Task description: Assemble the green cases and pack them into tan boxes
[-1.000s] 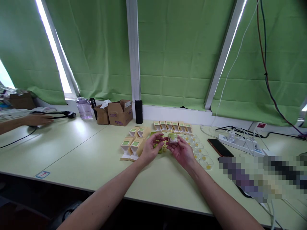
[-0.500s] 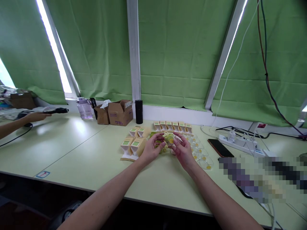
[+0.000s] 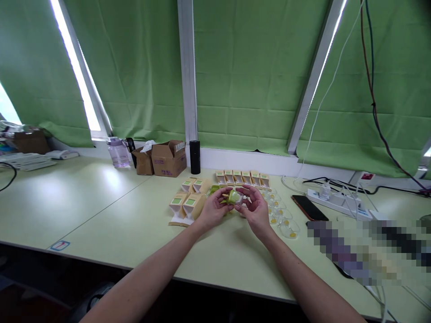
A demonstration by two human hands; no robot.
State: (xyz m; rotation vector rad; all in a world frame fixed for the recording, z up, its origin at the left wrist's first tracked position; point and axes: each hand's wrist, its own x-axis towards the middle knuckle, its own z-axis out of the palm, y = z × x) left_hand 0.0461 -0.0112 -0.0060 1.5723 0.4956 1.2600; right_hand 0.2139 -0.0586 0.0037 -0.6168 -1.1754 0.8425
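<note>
Between both hands, above the table, is a small green piece with a clear plastic part point(image 3: 235, 198); its exact kind is too small to make out. My left hand point(image 3: 214, 210) pinches its green end, while the fingers of my right hand point(image 3: 255, 210) close around the clear end. Just left of my left hand stand folded cardboard holders with green labels point(image 3: 189, 202). Clear plastic shells with yellow spots point(image 3: 285, 222) lie in rows to the right of my right hand. More green pieces point(image 3: 213, 189) show behind my fingers, partly hidden.
A row of cardboard holders point(image 3: 241, 177) stands at the back, near a black cylinder point(image 3: 195, 157). Cardboard boxes point(image 3: 168, 159) and a purple bottle point(image 3: 118, 152) are further left. A phone point(image 3: 309, 207), a power strip point(image 3: 338, 204) and cables lie on the right.
The green-and-clear piece has turned in my hands, so its green end now points left. At the far left, another person's hand with a black tool has gone out of view.
</note>
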